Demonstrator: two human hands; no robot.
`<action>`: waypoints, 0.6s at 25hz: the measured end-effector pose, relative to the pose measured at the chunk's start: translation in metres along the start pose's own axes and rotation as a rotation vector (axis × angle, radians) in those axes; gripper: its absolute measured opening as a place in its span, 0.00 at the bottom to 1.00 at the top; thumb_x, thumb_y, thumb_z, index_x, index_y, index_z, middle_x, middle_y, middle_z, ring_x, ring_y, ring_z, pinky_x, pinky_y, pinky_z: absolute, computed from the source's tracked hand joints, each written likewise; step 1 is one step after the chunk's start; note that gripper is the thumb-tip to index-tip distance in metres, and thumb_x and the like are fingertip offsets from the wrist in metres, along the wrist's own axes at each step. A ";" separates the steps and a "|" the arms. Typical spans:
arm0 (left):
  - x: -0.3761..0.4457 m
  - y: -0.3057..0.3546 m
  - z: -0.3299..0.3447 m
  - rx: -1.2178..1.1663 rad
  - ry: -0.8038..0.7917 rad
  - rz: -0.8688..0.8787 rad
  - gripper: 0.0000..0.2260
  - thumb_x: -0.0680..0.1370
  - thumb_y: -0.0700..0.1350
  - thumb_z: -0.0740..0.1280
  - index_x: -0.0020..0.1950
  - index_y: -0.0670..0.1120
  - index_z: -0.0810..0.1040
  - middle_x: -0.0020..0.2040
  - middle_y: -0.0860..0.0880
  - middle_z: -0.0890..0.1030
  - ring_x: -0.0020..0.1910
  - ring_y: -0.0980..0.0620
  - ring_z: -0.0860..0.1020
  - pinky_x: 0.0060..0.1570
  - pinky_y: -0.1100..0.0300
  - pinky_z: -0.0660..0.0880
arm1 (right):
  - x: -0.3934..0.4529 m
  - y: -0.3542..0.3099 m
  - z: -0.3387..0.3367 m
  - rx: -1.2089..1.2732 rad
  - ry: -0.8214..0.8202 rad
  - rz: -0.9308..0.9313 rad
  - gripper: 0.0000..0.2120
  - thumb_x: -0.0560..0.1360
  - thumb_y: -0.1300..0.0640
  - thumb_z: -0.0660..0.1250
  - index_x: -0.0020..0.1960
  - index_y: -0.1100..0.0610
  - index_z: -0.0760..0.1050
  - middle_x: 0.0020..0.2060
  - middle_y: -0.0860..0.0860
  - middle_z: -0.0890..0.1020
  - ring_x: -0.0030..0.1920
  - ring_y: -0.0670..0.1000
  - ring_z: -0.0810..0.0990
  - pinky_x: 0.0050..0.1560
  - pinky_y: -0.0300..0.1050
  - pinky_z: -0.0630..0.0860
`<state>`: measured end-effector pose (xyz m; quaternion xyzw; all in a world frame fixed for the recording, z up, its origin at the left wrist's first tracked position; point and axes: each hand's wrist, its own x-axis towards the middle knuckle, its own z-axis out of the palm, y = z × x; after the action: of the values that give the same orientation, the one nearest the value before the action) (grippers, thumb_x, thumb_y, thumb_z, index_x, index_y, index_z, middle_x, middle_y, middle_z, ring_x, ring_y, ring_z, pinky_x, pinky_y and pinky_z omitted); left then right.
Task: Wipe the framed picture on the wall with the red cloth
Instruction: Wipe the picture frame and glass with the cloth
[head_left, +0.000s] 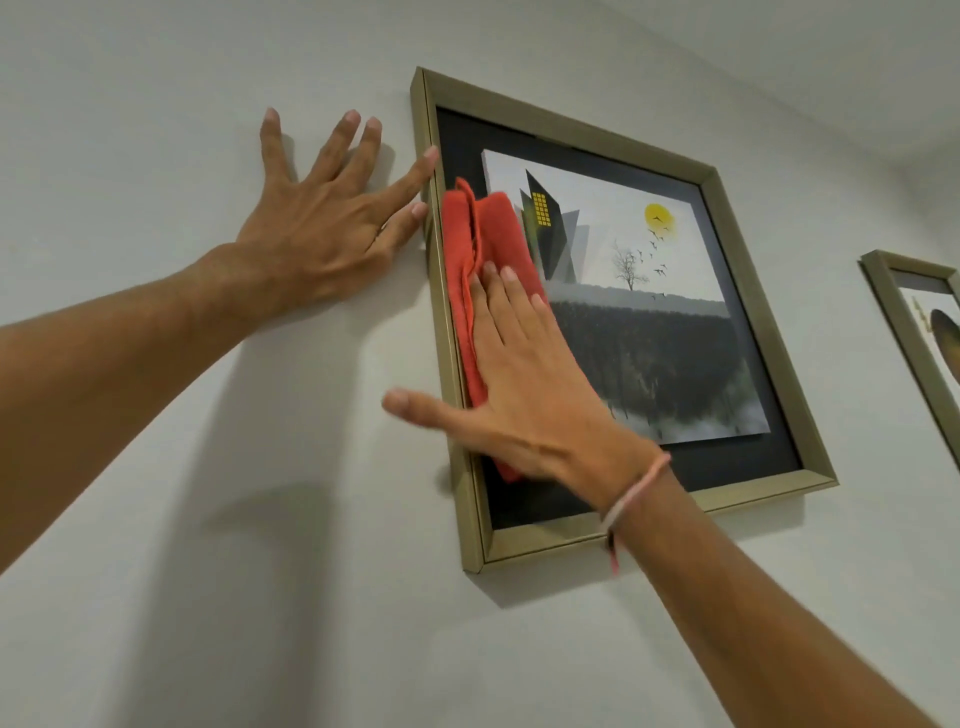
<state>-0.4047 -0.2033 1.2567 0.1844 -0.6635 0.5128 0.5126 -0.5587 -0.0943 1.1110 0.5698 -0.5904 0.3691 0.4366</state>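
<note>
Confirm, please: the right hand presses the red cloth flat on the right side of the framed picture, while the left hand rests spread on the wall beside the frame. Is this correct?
Not quite. In the head view the right hand presses the red cloth flat on the left side of the framed picture, close to the frame's left edge. The rest holds: the left hand rests spread on the wall beside the frame.

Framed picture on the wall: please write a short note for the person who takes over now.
Left hand: flat and open on the white wall, fingertips touching the left edge of the gold-framed picture.
Right hand: open palm pressing the folded red cloth on the glass, left side of the picture.
Done: cannot tell how much is wiped.
Left: probably the right part and the frame.
</note>
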 end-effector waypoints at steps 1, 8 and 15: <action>0.000 0.000 0.000 -0.007 -0.003 -0.004 0.29 0.80 0.66 0.34 0.82 0.63 0.38 0.85 0.41 0.47 0.85 0.42 0.44 0.75 0.23 0.41 | -0.026 -0.002 0.008 0.007 -0.010 -0.008 0.65 0.62 0.12 0.44 0.82 0.55 0.31 0.83 0.52 0.34 0.82 0.48 0.32 0.83 0.56 0.39; -0.003 0.001 -0.001 -0.019 0.011 0.006 0.35 0.77 0.71 0.35 0.83 0.60 0.41 0.85 0.40 0.47 0.84 0.40 0.44 0.75 0.23 0.41 | -0.141 -0.016 0.019 -0.040 -0.259 0.037 0.66 0.55 0.12 0.39 0.78 0.51 0.22 0.77 0.42 0.22 0.77 0.41 0.22 0.77 0.57 0.26; -0.002 0.002 -0.002 -0.027 0.006 -0.009 0.41 0.73 0.78 0.37 0.82 0.62 0.41 0.85 0.40 0.47 0.84 0.40 0.43 0.75 0.24 0.41 | -0.149 -0.016 0.002 -0.103 -0.306 0.075 0.63 0.58 0.13 0.35 0.81 0.49 0.29 0.81 0.43 0.31 0.80 0.40 0.28 0.81 0.54 0.30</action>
<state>-0.4048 -0.2016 1.2535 0.1787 -0.6682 0.5019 0.5192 -0.5473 -0.0457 0.9700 0.5739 -0.6889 0.2634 0.3559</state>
